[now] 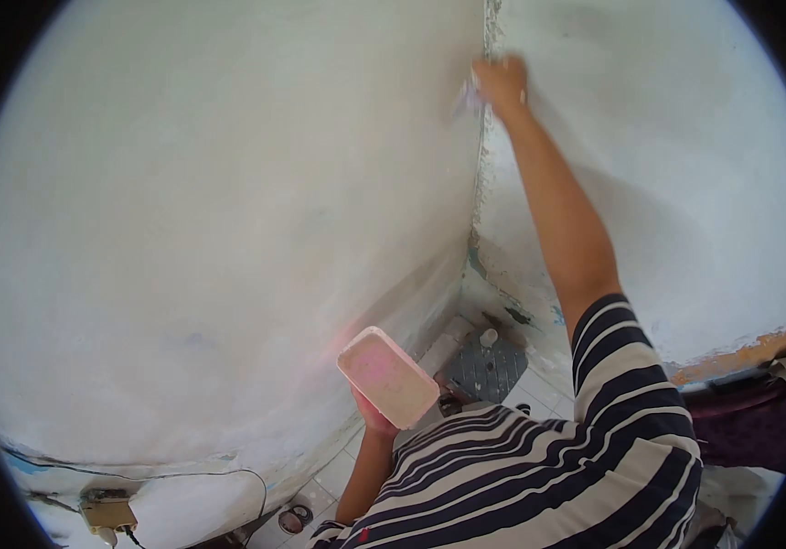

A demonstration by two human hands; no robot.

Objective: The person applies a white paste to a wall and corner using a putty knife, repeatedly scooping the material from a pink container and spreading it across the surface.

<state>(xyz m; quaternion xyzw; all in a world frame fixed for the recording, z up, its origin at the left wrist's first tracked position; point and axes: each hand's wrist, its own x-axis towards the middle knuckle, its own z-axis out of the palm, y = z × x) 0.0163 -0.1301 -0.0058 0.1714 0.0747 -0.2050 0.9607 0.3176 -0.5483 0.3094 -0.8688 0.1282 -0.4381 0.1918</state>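
Observation:
My right hand (502,84) is raised high against the wall corner (481,165), its fingers closed round a pale tool (470,94) that is blurred and touches the left wall near the corner. Lower down, my left hand (374,417) holds a shallow pinkish rectangular tray (388,377) from beneath, tilted, close to the left wall. The tray hides most of the left fingers. Along the corner edge the wall surface is rough and flaking.
A dark grey mat (489,366) lies on the tiled floor below the corner. At the lower left are a socket box (109,515) and a cable along the wall. Dark purple cloth (749,416) is at the right.

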